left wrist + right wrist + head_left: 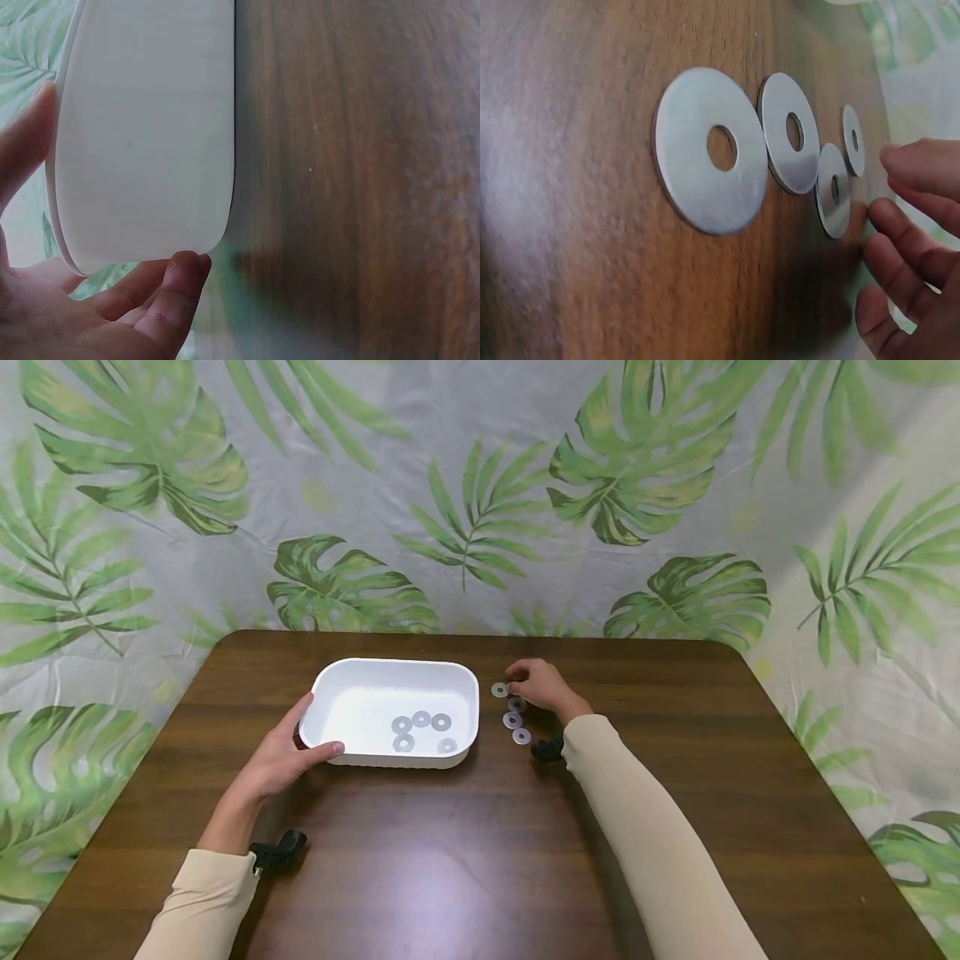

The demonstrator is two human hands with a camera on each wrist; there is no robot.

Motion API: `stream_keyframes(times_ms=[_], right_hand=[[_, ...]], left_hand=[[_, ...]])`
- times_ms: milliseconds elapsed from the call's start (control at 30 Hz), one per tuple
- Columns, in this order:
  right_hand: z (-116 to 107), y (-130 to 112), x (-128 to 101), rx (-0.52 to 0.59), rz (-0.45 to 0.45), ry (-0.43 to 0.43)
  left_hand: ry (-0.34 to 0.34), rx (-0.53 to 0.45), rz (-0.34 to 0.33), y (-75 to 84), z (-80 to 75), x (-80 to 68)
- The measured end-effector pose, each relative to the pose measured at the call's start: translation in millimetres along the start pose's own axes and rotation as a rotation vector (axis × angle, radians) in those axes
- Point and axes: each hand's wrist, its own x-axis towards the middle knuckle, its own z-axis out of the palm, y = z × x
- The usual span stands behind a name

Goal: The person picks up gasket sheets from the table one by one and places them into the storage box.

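A white plastic tub (375, 760) rests on the table, with several flat metal washers (441, 722) lying on its floor. My left hand (283, 758) grips the tub's near left corner. Its thumb lies over the front rim and the fingers bear on the left end wall. To the right of the tub, several more washers (521, 737) form a short row on the wood. Over the far end of that row is my right hand (542, 685), fingers loosely bent close to the farthest washer (853, 140). Nothing shows between those fingers in the right wrist view.
The brown wooden table (450, 860) reaches back to a hanging cloth (510, 602) printed with green leaves. A black wrist camera mount (279, 852) is strapped on the left wrist, and another mount (547, 749) on the right stands close to the nearest washer.
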Motion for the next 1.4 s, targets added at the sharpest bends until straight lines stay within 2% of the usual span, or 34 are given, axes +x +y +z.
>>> stream_keyframes(times_ms=[167, 333, 467, 833, 1067, 1267, 1400], right_hand=[[4, -4, 0, -0.068, -0.005, -0.010], [7, -11, 1, -0.217, 0.009, 0.003], [9, -16, 4, -0.295, 0.036, -0.006], [8, -23, 10, -0.258, 0.107, -0.061], [9, -20, 9, -0.228, 0.069, -0.027], [8, -22, 9, -0.223, 0.099, -0.064], [7, -21, 10, -0.212, 0.094, -0.046]], left_hand=[[-0.002, -0.008, -0.010, 0.5, -1.0, 0.3], [-0.006, 0.000, -0.008, 0.8, -0.7, 1.1], [-0.007, 0.002, -0.005, 0.4, -0.6, 1.0], [-0.001, -0.011, 0.015, -1.4, 0.1, 0.2], [0.005, -0.017, 0.009, -1.9, 0.6, 1.1], [0.009, -0.022, 0.018, -2.0, 1.5, 0.4], [0.003, -0.033, 0.015, -1.2, 0.5, 0.7]])
